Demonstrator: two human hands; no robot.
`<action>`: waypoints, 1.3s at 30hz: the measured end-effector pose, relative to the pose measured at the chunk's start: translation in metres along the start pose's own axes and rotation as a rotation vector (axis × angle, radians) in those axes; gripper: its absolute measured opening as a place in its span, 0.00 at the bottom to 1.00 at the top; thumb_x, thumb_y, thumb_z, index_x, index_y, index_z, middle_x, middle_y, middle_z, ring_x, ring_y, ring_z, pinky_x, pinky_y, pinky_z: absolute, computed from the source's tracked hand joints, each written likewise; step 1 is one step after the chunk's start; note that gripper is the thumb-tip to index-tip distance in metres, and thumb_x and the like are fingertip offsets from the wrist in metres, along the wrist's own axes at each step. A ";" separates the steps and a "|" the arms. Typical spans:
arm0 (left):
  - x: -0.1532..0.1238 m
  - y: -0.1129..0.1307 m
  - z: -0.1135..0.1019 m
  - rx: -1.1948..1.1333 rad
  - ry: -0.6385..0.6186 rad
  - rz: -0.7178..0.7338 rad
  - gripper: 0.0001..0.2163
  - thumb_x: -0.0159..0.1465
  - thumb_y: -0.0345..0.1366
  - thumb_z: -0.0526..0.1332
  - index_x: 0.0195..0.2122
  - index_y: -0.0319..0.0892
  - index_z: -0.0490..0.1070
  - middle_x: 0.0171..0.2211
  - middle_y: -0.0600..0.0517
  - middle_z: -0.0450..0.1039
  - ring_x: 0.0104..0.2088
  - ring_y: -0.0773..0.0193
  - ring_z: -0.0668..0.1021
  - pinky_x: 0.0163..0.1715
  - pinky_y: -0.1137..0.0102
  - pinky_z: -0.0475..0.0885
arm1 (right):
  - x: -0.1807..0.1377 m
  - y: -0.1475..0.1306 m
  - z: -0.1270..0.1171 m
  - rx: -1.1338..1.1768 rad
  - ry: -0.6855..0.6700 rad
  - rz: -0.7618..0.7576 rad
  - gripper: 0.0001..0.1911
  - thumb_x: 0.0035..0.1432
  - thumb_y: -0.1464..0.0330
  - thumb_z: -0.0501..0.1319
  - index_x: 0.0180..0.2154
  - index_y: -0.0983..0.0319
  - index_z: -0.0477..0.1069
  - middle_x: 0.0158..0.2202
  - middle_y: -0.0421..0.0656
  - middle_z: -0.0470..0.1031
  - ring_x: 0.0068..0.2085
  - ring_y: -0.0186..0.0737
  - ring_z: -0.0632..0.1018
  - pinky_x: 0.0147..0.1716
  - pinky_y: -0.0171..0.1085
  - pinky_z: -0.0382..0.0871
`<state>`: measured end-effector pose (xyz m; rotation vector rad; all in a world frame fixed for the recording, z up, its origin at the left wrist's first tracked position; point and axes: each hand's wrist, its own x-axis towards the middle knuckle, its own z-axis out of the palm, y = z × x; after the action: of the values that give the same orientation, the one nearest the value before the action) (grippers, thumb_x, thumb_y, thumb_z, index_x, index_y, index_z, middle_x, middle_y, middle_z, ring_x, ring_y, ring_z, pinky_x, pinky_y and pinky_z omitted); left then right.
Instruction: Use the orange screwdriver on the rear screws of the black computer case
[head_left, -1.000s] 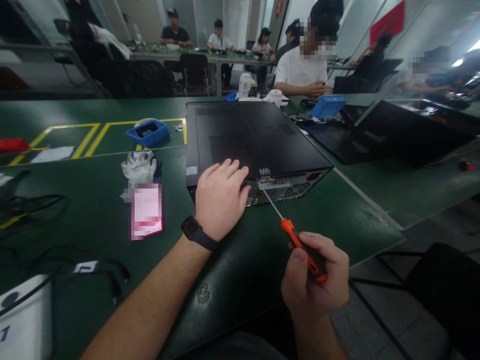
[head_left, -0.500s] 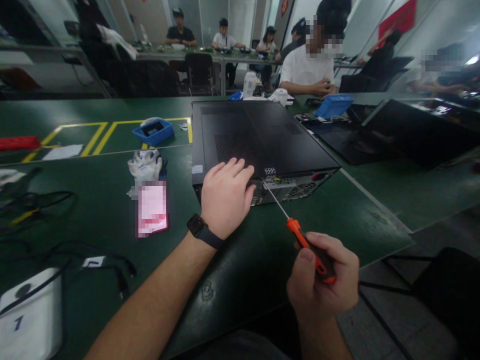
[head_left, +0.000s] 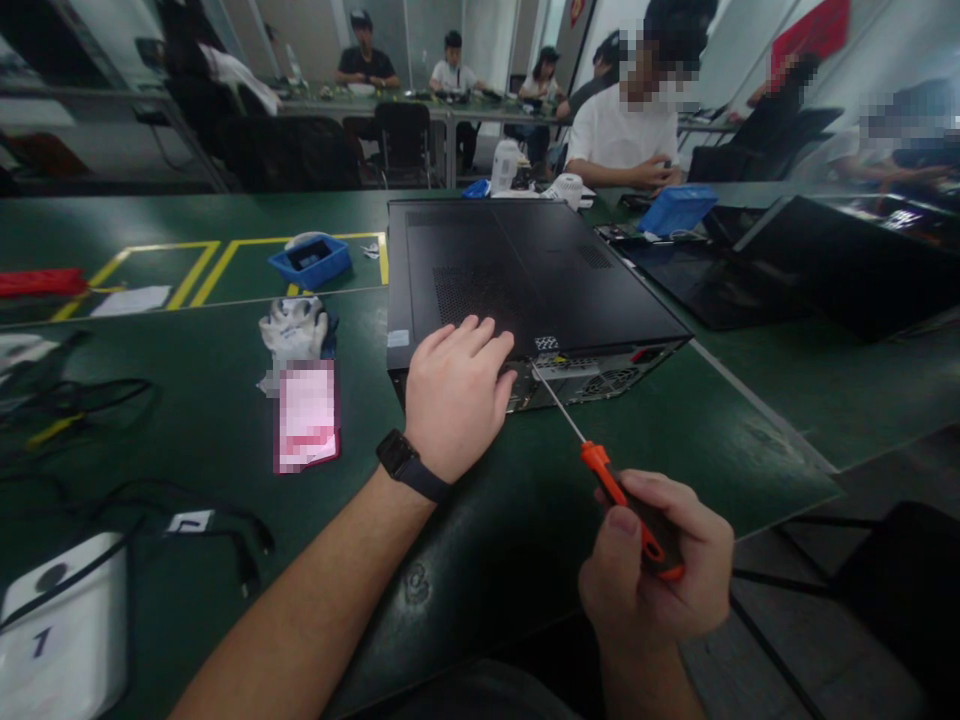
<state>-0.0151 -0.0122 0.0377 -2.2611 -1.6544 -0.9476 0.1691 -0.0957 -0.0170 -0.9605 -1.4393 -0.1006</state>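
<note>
A black computer case [head_left: 517, 250] lies flat on the green table, its rear panel with a fan grille [head_left: 611, 383] facing me. My left hand [head_left: 459, 395], wearing a dark watch, rests palm down on the near top edge of the case with fingers stretched out. In my right hand [head_left: 660, 560] is an orange and black screwdriver [head_left: 616, 495], gripped by its handle. The thin shaft points up and left, its tip at the upper edge of the rear panel, just right of my left hand. What the tip touches is too small to make out.
Left of the case are a blue bin [head_left: 311, 262], gloves [head_left: 298, 328] and a pink-edged pixelated object [head_left: 307, 415]. Dark cables [head_left: 217, 535] and a white device marked 1 [head_left: 64, 625] lie nearer left. Black panels [head_left: 697, 280] lie right. A person in white [head_left: 622, 140] sits opposite.
The whole view has shifted slightly. My right hand and the screwdriver handle sit a little lower and further right; the tip stays at the rear panel's upper edge. My left hand stays on the case.
</note>
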 end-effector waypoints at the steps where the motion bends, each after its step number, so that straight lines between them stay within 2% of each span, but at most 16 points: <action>1: 0.000 0.000 0.000 0.001 0.000 -0.001 0.14 0.69 0.34 0.63 0.55 0.43 0.77 0.60 0.44 0.78 0.63 0.50 0.77 0.65 0.52 0.69 | 0.000 0.000 0.000 0.000 -0.003 0.000 0.15 0.59 0.73 0.65 0.50 0.62 0.73 0.39 0.43 0.78 0.35 0.40 0.82 0.35 0.44 0.81; 6: 0.000 0.000 0.000 0.001 0.006 0.002 0.14 0.69 0.34 0.63 0.55 0.42 0.77 0.61 0.44 0.78 0.63 0.51 0.77 0.65 0.52 0.69 | -0.001 0.001 -0.003 0.013 -0.001 0.008 0.16 0.61 0.70 0.65 0.50 0.63 0.73 0.40 0.45 0.77 0.37 0.42 0.82 0.35 0.44 0.81; 11: 0.000 0.001 -0.001 0.014 0.001 0.000 0.14 0.69 0.34 0.63 0.54 0.42 0.77 0.61 0.44 0.78 0.63 0.51 0.77 0.65 0.53 0.69 | -0.001 0.001 -0.005 0.012 -0.025 0.013 0.18 0.59 0.71 0.65 0.52 0.63 0.72 0.41 0.46 0.78 0.37 0.42 0.81 0.35 0.44 0.79; 18: -0.001 0.000 0.000 0.011 0.003 0.003 0.14 0.68 0.33 0.63 0.55 0.42 0.77 0.61 0.43 0.78 0.64 0.50 0.77 0.65 0.52 0.69 | 0.000 0.002 -0.001 0.026 0.030 -0.024 0.16 0.58 0.72 0.64 0.49 0.63 0.74 0.39 0.45 0.78 0.40 0.42 0.81 0.37 0.43 0.77; 22: -0.001 0.001 0.000 0.013 0.004 0.000 0.14 0.68 0.33 0.63 0.55 0.43 0.77 0.61 0.44 0.78 0.64 0.51 0.77 0.65 0.52 0.69 | 0.000 -0.001 -0.001 -0.055 0.024 -0.019 0.14 0.61 0.73 0.64 0.50 0.63 0.74 0.39 0.44 0.79 0.34 0.39 0.82 0.32 0.40 0.78; 25: -0.001 0.001 -0.001 0.007 0.002 -0.006 0.14 0.69 0.33 0.63 0.55 0.43 0.77 0.61 0.44 0.78 0.64 0.51 0.77 0.65 0.52 0.69 | -0.001 -0.005 -0.001 -0.155 0.072 0.005 0.11 0.63 0.72 0.65 0.48 0.64 0.75 0.37 0.43 0.80 0.29 0.35 0.81 0.27 0.35 0.76; 28: -0.001 0.001 0.000 0.002 0.000 -0.010 0.14 0.68 0.33 0.63 0.55 0.45 0.77 0.61 0.45 0.78 0.64 0.51 0.77 0.65 0.51 0.69 | -0.001 -0.006 0.000 -0.140 0.090 0.032 0.10 0.66 0.69 0.63 0.48 0.64 0.76 0.36 0.42 0.80 0.27 0.34 0.80 0.24 0.33 0.74; 31: 0.000 0.001 0.000 0.004 0.006 0.000 0.14 0.69 0.33 0.63 0.55 0.43 0.77 0.61 0.44 0.78 0.64 0.50 0.77 0.65 0.51 0.69 | -0.001 -0.003 0.000 -0.065 0.071 0.014 0.13 0.64 0.67 0.64 0.50 0.64 0.75 0.38 0.44 0.79 0.31 0.37 0.81 0.29 0.38 0.78; 35: -0.001 0.001 0.001 0.018 0.017 0.010 0.14 0.69 0.33 0.63 0.55 0.41 0.77 0.60 0.42 0.78 0.63 0.50 0.77 0.65 0.51 0.70 | -0.001 0.000 -0.002 0.011 0.007 -0.022 0.17 0.61 0.72 0.64 0.52 0.63 0.73 0.40 0.44 0.78 0.38 0.41 0.82 0.36 0.42 0.80; 39: -0.002 0.000 0.001 0.020 0.014 0.014 0.14 0.69 0.33 0.63 0.55 0.42 0.77 0.61 0.42 0.78 0.63 0.49 0.77 0.64 0.51 0.70 | -0.005 -0.001 -0.007 -0.147 0.011 -0.008 0.16 0.62 0.72 0.65 0.52 0.62 0.73 0.42 0.43 0.79 0.37 0.37 0.82 0.35 0.38 0.79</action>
<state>-0.0146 -0.0132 0.0357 -2.2452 -1.6322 -0.9373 0.1731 -0.1030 -0.0196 -1.0724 -1.4407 -0.2205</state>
